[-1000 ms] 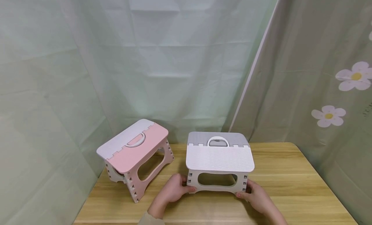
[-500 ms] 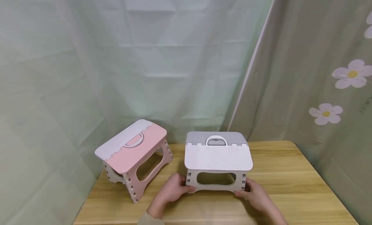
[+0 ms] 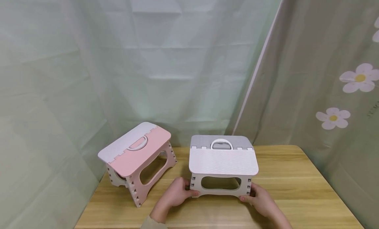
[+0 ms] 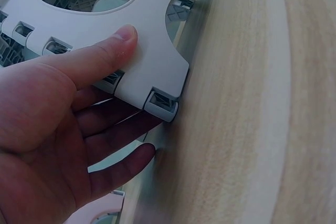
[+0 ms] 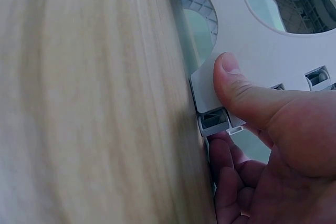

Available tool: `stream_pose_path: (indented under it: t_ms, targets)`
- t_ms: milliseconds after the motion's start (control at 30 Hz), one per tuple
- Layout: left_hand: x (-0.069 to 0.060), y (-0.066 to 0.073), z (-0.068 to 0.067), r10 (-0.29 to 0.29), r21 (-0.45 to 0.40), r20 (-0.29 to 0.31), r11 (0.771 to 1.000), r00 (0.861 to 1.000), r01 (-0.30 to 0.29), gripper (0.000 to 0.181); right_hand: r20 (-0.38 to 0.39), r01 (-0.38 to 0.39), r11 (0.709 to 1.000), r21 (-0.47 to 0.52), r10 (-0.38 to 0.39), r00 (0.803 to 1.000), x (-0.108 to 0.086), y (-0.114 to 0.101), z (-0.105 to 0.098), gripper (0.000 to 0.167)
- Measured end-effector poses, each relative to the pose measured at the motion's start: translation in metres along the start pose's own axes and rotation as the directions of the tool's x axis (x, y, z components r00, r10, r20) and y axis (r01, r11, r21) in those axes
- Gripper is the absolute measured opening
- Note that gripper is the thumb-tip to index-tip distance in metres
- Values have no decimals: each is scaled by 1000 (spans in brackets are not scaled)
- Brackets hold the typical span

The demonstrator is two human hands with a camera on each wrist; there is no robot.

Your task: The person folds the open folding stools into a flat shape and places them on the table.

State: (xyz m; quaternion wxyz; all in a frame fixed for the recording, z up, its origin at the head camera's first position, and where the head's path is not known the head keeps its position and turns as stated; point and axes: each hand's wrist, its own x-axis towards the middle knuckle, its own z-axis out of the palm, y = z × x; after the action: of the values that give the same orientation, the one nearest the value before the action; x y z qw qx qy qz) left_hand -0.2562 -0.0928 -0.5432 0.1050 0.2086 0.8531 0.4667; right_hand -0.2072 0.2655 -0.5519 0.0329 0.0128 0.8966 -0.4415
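Observation:
A white and grey folding stool (image 3: 223, 161) stands unfolded and upright on the wooden table, its arched handle lying along the top seam. My left hand (image 3: 177, 192) grips the bottom of its near left leg. In the left wrist view the thumb (image 4: 113, 51) lies on the leg's outer face, with fingers behind the edge. At the near right leg, my right hand (image 3: 262, 200) holds the lower corner. Its thumb (image 5: 231, 80) presses the front face in the right wrist view, and the other fingers curl behind, partly hidden.
A pink and white folding stool (image 3: 154, 140) stands unfolded and angled on the table's left side. Pale curtains (image 3: 183, 67) hang behind and beside the wooden table (image 3: 296, 183); the right one has white flowers.
Both hands keep their hold on the white and grey stool's legs. The head view shifts slightly and returns; the stools stay where they were.

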Motion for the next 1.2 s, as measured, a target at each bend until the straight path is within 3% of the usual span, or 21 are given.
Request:
stream_pose_path:
  t_ms: [1200]
  targets:
    - [1,-4,0,-7,-3,3,1000,1000,7,17,22,27,1000,13,-27,999,1,3,0,53]
